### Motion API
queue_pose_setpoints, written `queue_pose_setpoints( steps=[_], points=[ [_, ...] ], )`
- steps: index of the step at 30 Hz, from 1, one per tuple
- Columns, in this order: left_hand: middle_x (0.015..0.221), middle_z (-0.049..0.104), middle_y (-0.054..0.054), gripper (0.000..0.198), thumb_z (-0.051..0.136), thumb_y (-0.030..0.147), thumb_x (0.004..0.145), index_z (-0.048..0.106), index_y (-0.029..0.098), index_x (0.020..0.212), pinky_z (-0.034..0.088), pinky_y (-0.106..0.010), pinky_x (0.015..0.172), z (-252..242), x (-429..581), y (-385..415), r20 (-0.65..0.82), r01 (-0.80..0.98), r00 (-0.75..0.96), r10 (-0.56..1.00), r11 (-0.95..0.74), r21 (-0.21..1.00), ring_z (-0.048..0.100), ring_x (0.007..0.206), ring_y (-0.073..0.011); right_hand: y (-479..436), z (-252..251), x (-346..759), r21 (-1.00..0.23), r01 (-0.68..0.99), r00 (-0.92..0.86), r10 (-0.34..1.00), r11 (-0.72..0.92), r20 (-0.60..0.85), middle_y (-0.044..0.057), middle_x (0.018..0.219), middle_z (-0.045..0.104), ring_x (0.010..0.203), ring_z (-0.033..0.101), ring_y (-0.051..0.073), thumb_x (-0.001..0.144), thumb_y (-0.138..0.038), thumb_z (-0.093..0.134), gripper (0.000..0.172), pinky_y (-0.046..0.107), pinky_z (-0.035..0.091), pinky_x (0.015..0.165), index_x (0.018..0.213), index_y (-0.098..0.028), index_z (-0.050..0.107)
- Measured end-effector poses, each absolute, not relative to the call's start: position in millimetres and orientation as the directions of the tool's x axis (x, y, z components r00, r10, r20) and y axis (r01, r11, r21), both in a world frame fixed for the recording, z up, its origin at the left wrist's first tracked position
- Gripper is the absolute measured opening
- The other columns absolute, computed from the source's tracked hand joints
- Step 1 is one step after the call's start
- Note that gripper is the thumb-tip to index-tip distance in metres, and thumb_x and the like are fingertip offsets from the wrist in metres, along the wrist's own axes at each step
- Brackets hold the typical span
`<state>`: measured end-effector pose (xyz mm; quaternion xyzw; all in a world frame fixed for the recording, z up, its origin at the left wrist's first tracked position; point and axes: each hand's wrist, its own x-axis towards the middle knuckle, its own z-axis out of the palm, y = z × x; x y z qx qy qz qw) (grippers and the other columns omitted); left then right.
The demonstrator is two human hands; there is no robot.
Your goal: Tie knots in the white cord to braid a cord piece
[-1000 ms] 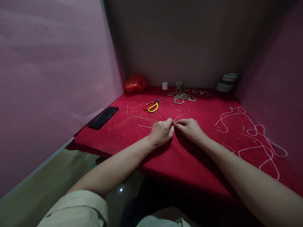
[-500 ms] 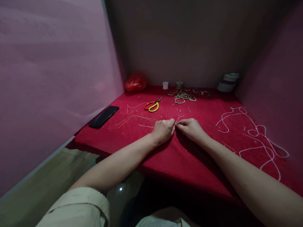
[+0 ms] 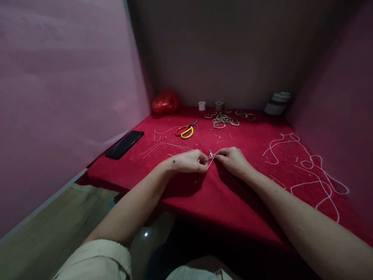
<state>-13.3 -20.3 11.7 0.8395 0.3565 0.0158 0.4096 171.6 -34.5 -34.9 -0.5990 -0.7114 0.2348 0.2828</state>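
Close together above the red cloth, my two hands work at a small knotted white cord piece [image 3: 211,154]. My left hand [image 3: 196,160] has its fingers curled closed on a white cord end that slants down beside the knot. On the other side, my right hand [image 3: 231,157] pinches the cord between thumb and forefinger. Thin tan cords [image 3: 163,143] run out to the left of my left hand across the cloth.
Scissors with red and yellow handles [image 3: 187,131] lie beyond my hands. A black phone [image 3: 125,144] is at left, long white cord [image 3: 314,165] at right. Behind are knotted loops [image 3: 223,119], two cups [image 3: 202,105], a red bag [image 3: 165,102] and a stacked white object [image 3: 277,103].
My left hand has turned and moved slightly left and down, apart from my right hand, so the knotted piece now shows between them. The view has shifted a little.
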Motion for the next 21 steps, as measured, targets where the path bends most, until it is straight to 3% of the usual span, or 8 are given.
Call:
queue_pose_setpoints(
  steps=[3, 5, 8, 11, 15, 21],
  points=[
    [0.053, 0.045, 0.004, 0.018, 0.055, 0.030, 0.071, 0.056, 0.014, 0.065, 0.027, -0.020, 0.046, 25.3, -33.9, -16.2, -0.385, 0.564, 0.801, 0.458, -0.363, 0.742, 0.038, 0.048, -0.0062, -34.1, -33.9, 172.0, -0.695, 0.697, -0.131, 0.984, 0.179, 0.122, 0.008, 0.078, 0.072, 0.070, 0.061, 0.018, 0.077, -0.021, 0.053, 0.021, 0.026, 0.041, 0.063, 0.079, -0.015, 0.072],
    [0.053, 0.046, 0.003, 0.030, 0.056, 0.043, 0.073, 0.058, 0.013, 0.068, 0.026, -0.021, 0.045, 25.9, -36.0, -13.6, -0.350, 0.600, 0.742, 0.572, -0.333, 0.727, 0.038, 0.047, -0.0064, -34.0, -32.6, 172.0, -0.715, 0.678, -0.126, 0.985, 0.170, 0.114, 0.008, 0.076, 0.071, 0.068, 0.060, 0.018, 0.076, -0.021, 0.053, 0.021, 0.025, 0.041, 0.061, 0.078, -0.014, 0.072],
    [0.061, 0.055, -0.001, 0.039, 0.051, 0.052, 0.076, 0.059, 0.014, 0.076, 0.031, -0.022, 0.048, 12.6, -19.2, -13.3, -0.138, 0.636, 0.592, 0.794, -0.354, 0.686, 0.046, 0.051, -0.0086, -34.4, -30.7, 171.5, -0.742, 0.655, -0.113, 0.989, 0.146, 0.094, 0.007, 0.070, 0.070, 0.065, 0.059, 0.017, 0.075, -0.021, 0.053, 0.021, 0.024, 0.039, 0.057, 0.075, -0.013, 0.072],
    [0.071, 0.062, -0.004, 0.032, 0.054, 0.047, 0.075, 0.060, 0.016, 0.078, 0.038, -0.024, 0.057, -5.0, 5.1, -19.5, 0.039, 0.726, 0.544, 0.838, -0.493, 0.479, 0.056, 0.065, -0.0144, -35.2, -29.7, 171.6, -0.765, 0.626, -0.125, 0.988, 0.152, 0.094, 0.006, 0.068, 0.069, 0.063, 0.057, 0.015, 0.074, -0.020, 0.051, 0.021, 0.022, 0.038, 0.055, 0.073, -0.013, 0.072],
    [0.079, 0.065, -0.009, 0.024, 0.042, 0.033, 0.083, 0.060, 0.018, 0.089, 0.041, -0.030, 0.062, -15.0, 16.5, -29.2, 0.092, 0.846, 0.499, 0.862, -0.507, 0.164, 0.061, 0.075, -0.0216, -36.3, -27.4, 173.1, -0.789, 0.595, -0.152, 0.985, 0.154, 0.078, 0.004, 0.062, 0.066, 0.054, 0.051, 0.012, 0.074, -0.021, 0.052, 0.022, 0.021, 0.035, 0.051, 0.074, -0.011, 0.071],
    [0.075, 0.064, -0.007, 0.019, 0.043, 0.027, 0.080, 0.060, 0.018, 0.080, 0.039, -0.028, 0.060, -9.7, -6.1, -33.3, 0.058, 0.850, 0.508, 0.860, -0.511, 0.128, 0.059, 0.071, -0.0194, -35.6, -20.3, 177.8, -0.740, 0.662, -0.169, 0.986, 0.119, 0.008, -0.002, 0.045, 0.051, 0.043, 0.035, 0.008, 0.076, -0.023, 0.051, 0.023, 0.023, 0.027, 0.045, 0.069, -0.010, 0.069]
  ],
)
